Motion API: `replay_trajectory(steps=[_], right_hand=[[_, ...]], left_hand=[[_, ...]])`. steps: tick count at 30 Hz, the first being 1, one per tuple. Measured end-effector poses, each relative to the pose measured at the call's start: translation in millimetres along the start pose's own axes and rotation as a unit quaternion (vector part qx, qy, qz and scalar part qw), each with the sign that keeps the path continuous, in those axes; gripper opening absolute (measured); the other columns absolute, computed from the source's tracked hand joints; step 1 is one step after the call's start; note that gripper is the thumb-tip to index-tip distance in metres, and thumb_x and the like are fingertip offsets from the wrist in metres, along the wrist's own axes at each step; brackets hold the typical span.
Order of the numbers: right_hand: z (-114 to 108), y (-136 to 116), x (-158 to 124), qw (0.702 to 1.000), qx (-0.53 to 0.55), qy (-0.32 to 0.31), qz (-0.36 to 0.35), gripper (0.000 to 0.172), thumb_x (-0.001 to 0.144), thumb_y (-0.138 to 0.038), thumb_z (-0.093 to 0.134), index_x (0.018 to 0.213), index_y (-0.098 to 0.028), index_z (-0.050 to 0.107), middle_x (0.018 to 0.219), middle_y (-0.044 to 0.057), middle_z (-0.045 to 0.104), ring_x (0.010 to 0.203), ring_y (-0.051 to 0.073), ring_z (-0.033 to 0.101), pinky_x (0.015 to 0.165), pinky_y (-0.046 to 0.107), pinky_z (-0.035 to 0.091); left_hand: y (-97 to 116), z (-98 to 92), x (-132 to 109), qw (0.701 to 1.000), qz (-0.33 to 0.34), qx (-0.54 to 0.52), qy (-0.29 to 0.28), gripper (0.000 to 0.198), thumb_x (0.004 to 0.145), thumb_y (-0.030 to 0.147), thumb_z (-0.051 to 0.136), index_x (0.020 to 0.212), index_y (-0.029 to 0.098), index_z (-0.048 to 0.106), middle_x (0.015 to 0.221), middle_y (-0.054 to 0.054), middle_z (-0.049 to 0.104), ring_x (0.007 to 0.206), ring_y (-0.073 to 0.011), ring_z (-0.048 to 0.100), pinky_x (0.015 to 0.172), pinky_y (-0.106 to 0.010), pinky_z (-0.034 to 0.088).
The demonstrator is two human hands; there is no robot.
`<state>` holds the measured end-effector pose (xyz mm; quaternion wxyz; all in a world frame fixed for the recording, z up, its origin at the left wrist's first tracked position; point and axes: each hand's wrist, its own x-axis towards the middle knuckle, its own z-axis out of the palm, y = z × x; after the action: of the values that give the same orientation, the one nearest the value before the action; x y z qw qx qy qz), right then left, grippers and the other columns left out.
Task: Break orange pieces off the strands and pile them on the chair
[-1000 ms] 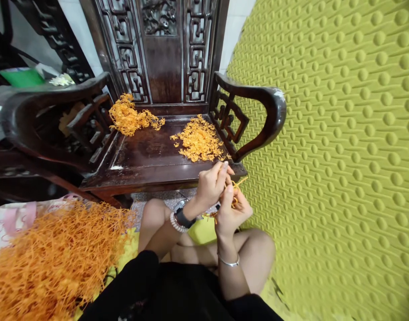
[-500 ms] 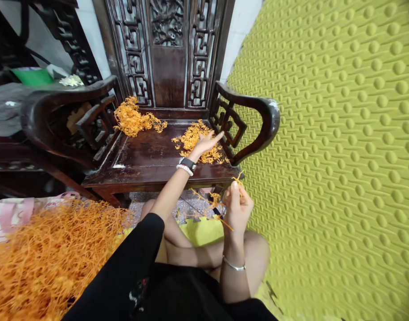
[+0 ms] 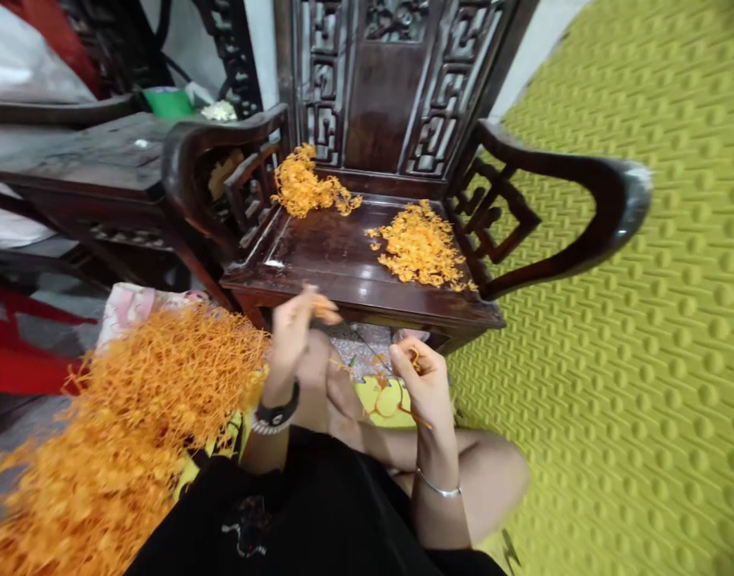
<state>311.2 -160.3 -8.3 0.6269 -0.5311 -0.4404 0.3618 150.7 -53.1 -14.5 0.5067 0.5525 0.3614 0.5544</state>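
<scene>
My right hand [image 3: 424, 374] is closed around a thin orange strand [image 3: 416, 418], whose loose ends hang below the fingers. My left hand [image 3: 292, 336] is raised in front of the chair seat, smeared by motion. Its fingertips look orange-tinted, and I cannot make out whether anything is between them. Between the hands, more thin orange strands hang low over the floor. On the dark wooden seat [image 3: 319, 248] lie two heaps of curly orange pieces: one heap at the back left [image 3: 307, 188] and a flatter heap on the right [image 3: 420, 244].
A large pile of long orange strands [image 3: 157, 384] spreads at my left, beside a white and pink bag [image 3: 124, 312]. Carved armrests flank the seat. A green container [image 3: 168, 102] stands on the dark side table [image 3: 91, 160]. Bumpy yellow matting [image 3: 612, 384] covers the right side.
My left hand has drawn back from the right heap on the seat toward my lap. My right hand stays low with the orange strand. The view has turned to the left.
</scene>
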Motion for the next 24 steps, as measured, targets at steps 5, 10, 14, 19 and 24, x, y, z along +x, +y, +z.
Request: replay_trajectory(steps=[5,10,14,19,24], right_hand=[[17,4,6,0.968,0.227,-0.080,0.077,0.026,0.088,-0.044,0.053,0.077,-0.021,0.057,0.063,-0.002,0.041,0.056,0.013,0.038,0.054,0.026,0.035],[27,1,17,0.962,0.259,-0.044,0.077,0.008,0.083,-0.030,0.057,0.082,-0.023,0.060,0.073,0.000,0.048,0.065,0.013,0.046,0.062,0.026,0.043],[35,-3,14,0.982,0.185,-0.013,0.048,0.011,0.084,-0.031,0.058,0.091,-0.024,0.062,0.077,0.000,0.051,0.067,0.013,0.048,0.064,0.025,0.045],[27,-2,-4,0.992,0.122,0.027,0.010,0.022,0.084,-0.031,0.059,0.105,-0.026,0.058,0.091,0.002,0.056,0.074,0.014,0.055,0.067,0.026,0.050],[-3,15,-18,0.988,-0.121,0.052,-0.086,0.023,0.087,-0.027,0.059,0.109,-0.024,0.059,0.105,0.007,0.063,0.101,0.021,0.060,0.091,0.036,0.049]], left_hand=[[-38,-169.8,-42,0.958,-0.077,0.217,0.168,0.019,0.091,0.043,0.052,0.095,0.028,0.063,0.068,0.005,0.061,0.086,-0.0175,0.064,0.071,-0.034,0.043],[-27,-185.7,-68,0.900,0.065,0.337,0.269,0.019,0.087,0.041,0.058,0.100,0.029,0.065,0.114,-0.001,0.064,0.132,-0.0337,0.041,0.100,-0.053,0.033],[2,-86.3,-58,0.976,0.060,0.209,0.010,0.038,0.095,0.044,0.040,0.122,0.023,0.058,0.127,-0.007,0.059,0.125,-0.0253,0.049,0.110,-0.046,0.033],[2,18.5,-54,0.960,0.010,0.098,-0.261,0.042,0.083,0.040,0.063,0.119,0.021,0.052,0.100,-0.005,0.064,0.092,-0.0182,0.060,0.085,-0.031,0.047],[-23,43.8,-49,0.944,-0.067,0.033,-0.320,0.024,0.090,0.033,0.050,0.104,0.016,0.059,0.068,0.002,0.051,0.057,-0.0095,0.044,0.054,-0.021,0.035]])
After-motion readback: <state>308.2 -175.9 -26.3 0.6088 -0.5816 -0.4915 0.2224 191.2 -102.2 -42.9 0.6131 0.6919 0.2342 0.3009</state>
